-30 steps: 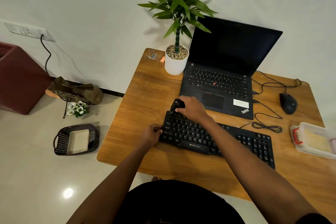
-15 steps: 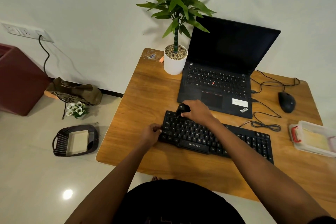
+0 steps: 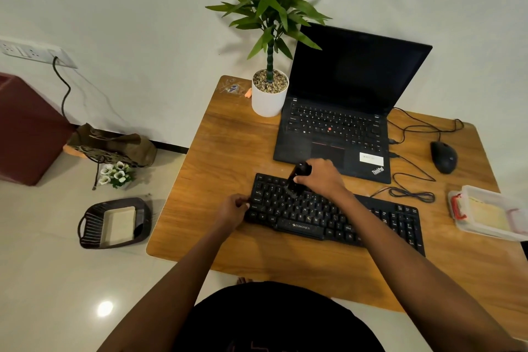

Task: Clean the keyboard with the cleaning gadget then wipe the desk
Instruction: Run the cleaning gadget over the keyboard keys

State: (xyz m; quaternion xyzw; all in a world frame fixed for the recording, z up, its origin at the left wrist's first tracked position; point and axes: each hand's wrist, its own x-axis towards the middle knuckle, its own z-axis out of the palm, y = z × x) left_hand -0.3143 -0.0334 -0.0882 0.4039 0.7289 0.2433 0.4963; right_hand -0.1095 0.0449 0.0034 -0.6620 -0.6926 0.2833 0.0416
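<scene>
A black keyboard (image 3: 380, 217) lies across the wooden desk (image 3: 217, 157) in front of an open black laptop (image 3: 337, 123). My right hand (image 3: 321, 177) grips a small black cleaning gadget (image 3: 297, 180), whose lower end rests on the keyboard's upper rows left of centre. My left hand (image 3: 233, 210) holds the keyboard's left edge, fingers curled against it. The gadget's tip is partly hidden among the dark keys.
A potted plant (image 3: 270, 94) stands at the desk's back left. A black mouse (image 3: 443, 156) and coiled cable (image 3: 411, 194) lie to the right, with a clear lidded box (image 3: 491, 214) at the right edge. On the floor sits a dark basket (image 3: 114, 223).
My right hand has slid the gadget rightward along the keyboard's upper rows. My left hand stays on the keyboard's left edge.
</scene>
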